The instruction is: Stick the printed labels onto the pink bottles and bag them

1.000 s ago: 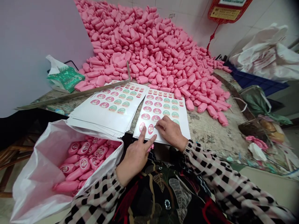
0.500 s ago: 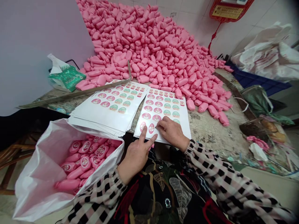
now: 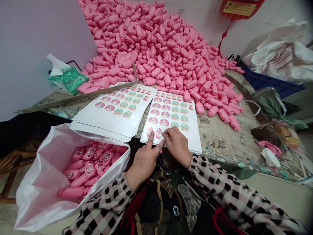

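Left hand [image 3: 143,164] open, two fingers spread, fingertips on the sticker sheet [image 3: 172,112] just beside an oval pink label [image 3: 158,133]. Right hand [image 3: 177,147] curled, fingertips at that label's edge, any pinch impossible to tell. Nearby, labelled pink bottles [image 3: 84,171] in a white plastic bag [image 3: 41,192]; farther, a stack of sheets [image 3: 110,122], then a heap of unlabelled pink bottles [image 3: 151,52].

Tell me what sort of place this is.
Probably a small labelling workshop: a heap of pink plastic bottles, sheets of printed oval labels, and a white plastic bag of labelled bottles.
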`<state>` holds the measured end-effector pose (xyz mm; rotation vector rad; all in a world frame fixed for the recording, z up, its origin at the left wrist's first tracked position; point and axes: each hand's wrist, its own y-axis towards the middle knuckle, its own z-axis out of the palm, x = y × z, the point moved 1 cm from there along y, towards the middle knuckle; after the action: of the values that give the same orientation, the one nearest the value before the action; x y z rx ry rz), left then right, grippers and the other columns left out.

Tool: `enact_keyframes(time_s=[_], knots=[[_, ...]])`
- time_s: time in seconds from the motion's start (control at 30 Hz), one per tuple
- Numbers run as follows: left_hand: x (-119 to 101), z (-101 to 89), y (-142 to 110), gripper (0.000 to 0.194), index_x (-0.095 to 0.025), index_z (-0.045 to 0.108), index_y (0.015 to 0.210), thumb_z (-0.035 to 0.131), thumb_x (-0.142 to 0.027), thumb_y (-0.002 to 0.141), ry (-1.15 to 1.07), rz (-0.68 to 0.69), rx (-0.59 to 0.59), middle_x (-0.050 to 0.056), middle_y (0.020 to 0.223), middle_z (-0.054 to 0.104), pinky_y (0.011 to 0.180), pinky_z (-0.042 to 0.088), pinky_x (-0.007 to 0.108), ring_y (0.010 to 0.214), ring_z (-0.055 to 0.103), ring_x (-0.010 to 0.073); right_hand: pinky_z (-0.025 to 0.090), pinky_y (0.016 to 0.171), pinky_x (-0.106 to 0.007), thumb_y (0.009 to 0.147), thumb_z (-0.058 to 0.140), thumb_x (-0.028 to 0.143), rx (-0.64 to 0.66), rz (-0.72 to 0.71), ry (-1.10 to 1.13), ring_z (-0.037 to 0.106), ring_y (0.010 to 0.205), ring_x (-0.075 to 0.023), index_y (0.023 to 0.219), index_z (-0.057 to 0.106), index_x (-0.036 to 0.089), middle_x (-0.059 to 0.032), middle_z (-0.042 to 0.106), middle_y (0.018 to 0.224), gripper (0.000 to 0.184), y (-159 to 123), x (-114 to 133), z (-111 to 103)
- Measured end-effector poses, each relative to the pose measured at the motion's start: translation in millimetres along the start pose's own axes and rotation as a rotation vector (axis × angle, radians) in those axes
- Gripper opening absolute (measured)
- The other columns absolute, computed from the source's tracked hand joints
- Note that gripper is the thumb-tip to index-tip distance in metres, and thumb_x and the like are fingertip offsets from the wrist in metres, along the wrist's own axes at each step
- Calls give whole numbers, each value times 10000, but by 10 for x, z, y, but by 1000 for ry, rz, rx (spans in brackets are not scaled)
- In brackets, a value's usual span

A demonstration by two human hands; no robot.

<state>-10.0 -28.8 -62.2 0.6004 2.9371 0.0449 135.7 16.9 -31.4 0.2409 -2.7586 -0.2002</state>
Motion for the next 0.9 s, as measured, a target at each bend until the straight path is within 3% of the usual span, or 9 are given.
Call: enact_keyframes(time_s=[0.33, 0.53, 0.77, 0.9], knots=[[-7, -13, -6, 656, -376, 212, 1438, 459, -172, 865, -4, -14, 2, 195, 1530, 51, 697, 491, 363, 837, 625, 225, 315, 627, -273, 914, 426, 334, 11, 85, 24, 550, 790, -159, 857, 562, 227, -20, 567, 878, 182, 211, 11, 14], [-17, -39, 3, 583, -376, 239, 1430, 419, -217, 899, 1, -15, 0, 190, 1527, 89, 700, 500, 356, 835, 629, 214, 326, 640, -266, 909, 438, 352, 54, 60, 71, 553, 801, -152, 848, 572, 231, -11, 563, 881, 191, 150, -29, -27], [4, -3, 14, 687, -365, 186, 1447, 490, -182, 859, -52, -29, -4, 157, 1538, 65, 743, 504, 345, 906, 624, 217, 337, 667, -262, 921, 416, 357, 65, 50, 73, 549, 812, -150, 856, 578, 219, -21, 570, 871, 222, 112, -9, -41], [7, -11, 25, 653, -386, 168, 1446, 459, -217, 887, -54, -39, 6, 156, 1541, 30, 746, 503, 350, 902, 628, 213, 324, 639, -270, 909, 426, 420, 65, 55, 42, 540, 772, -158, 852, 565, 217, -23, 578, 845, 253, 141, 12, -50]])
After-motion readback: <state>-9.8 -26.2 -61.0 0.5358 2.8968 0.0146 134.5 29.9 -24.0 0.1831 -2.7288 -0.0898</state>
